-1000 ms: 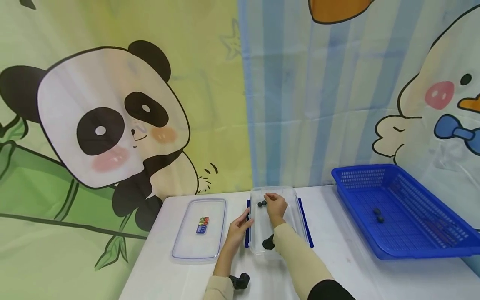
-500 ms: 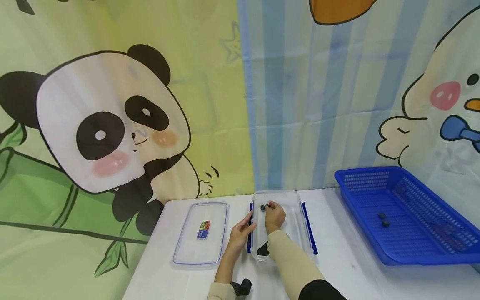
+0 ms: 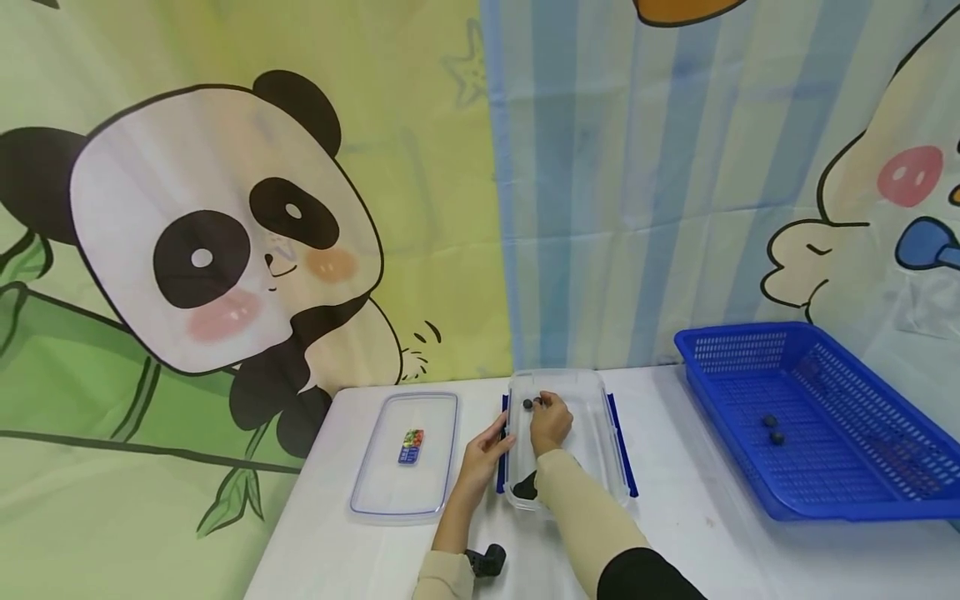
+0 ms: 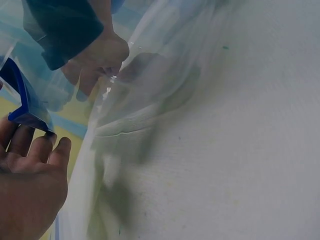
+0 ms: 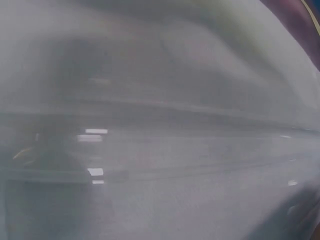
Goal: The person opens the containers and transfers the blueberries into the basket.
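A clear plastic food container (image 3: 592,433) with blue side flaps lies lidless on the white table in the head view. My left hand (image 3: 477,460) grips its left side, thumb over the rim. In the left wrist view, the left fingers (image 4: 61,152) touch the blue flap (image 4: 26,102). Inside the container's far left part, my right hand (image 3: 551,423) pinches a small dark ball (image 3: 537,401), partly hidden by the fingertips. Another dark ball (image 3: 527,404) sits just left of it. The right wrist view is blurred, showing mostly pale, shiny plastic.
Left of the container lies its clear lid (image 3: 375,492), with a colourful label (image 3: 411,447). On the right stands a blue perforated basket (image 3: 742,354) with two dark balls (image 3: 777,437) in it. A printed curtain (image 3: 577,208) hangs behind the white table (image 3: 675,533).
My right fingers have come down from beside the two dark balls onto the right-hand one. The left hand keeps its place on the container. The head view has shifted slightly.
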`<move>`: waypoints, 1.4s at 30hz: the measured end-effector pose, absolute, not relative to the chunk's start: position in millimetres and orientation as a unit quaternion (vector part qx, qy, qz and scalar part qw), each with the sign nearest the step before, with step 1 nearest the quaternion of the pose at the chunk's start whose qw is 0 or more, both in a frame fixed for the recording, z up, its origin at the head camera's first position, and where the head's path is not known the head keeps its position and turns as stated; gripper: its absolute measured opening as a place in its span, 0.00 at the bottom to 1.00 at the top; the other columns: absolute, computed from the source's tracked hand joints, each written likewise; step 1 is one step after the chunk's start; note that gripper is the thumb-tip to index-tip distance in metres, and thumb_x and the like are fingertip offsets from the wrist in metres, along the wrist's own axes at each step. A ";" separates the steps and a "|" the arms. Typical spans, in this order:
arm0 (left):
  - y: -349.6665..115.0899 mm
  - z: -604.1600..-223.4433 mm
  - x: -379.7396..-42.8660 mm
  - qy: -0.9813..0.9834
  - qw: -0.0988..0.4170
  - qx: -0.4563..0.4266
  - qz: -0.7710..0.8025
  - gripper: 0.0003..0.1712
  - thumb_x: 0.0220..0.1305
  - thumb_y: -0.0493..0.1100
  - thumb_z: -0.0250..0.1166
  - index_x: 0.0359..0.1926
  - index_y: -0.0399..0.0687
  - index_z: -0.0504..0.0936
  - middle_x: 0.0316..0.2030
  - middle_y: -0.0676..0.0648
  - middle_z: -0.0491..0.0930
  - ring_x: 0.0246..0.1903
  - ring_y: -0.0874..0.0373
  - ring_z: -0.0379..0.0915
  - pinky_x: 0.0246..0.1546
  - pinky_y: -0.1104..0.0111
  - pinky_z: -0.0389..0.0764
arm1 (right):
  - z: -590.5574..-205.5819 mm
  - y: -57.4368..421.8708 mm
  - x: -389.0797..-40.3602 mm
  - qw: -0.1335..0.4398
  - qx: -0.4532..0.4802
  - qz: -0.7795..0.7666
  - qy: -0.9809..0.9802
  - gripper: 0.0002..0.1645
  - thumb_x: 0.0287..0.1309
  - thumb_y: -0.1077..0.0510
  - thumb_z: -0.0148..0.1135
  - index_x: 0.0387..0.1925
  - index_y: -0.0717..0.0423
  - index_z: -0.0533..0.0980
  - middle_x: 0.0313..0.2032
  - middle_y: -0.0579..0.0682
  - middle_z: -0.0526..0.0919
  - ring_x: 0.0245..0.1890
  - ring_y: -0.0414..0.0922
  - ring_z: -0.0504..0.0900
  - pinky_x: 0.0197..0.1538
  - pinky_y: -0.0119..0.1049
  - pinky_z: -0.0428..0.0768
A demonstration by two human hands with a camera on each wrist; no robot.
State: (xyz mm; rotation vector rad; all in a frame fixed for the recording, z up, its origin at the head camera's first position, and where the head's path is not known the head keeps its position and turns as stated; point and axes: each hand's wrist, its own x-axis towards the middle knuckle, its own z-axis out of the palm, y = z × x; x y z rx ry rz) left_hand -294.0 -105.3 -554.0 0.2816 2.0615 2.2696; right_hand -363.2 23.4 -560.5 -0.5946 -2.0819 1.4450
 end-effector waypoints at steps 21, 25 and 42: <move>-107.5 -527.2 -276.5 0.678 0.039 0.095 0.728 0.30 0.61 0.39 0.62 0.63 0.36 0.65 0.64 0.42 0.60 0.65 0.48 0.52 0.64 0.64 0.57 | -514.8 38.0 -356.7 0.245 -0.214 0.668 -0.670 0.12 0.49 0.66 0.67 0.39 0.64 0.82 0.37 0.58 0.84 0.40 0.51 0.83 0.43 0.41 0.81; -106.2 -525.6 -277.8 0.676 0.038 0.093 0.730 0.29 0.62 0.38 0.61 0.63 0.36 0.65 0.64 0.41 0.60 0.65 0.48 0.52 0.63 0.63 0.57 | -488.6 47.7 -353.1 0.203 -0.164 0.715 -0.649 0.14 0.51 0.63 0.66 0.42 0.63 0.81 0.39 0.56 0.84 0.42 0.47 0.82 0.45 0.35 0.80; -102.8 -525.1 -278.6 0.671 0.043 0.068 0.737 0.29 0.61 0.39 0.62 0.63 0.37 0.66 0.65 0.42 0.60 0.66 0.48 0.51 0.64 0.62 0.56 | -407.5 214.1 -241.3 0.103 0.079 0.696 -0.706 0.24 0.56 0.59 0.62 0.51 0.70 0.73 0.39 0.42 0.84 0.42 0.39 0.82 0.47 0.25 0.77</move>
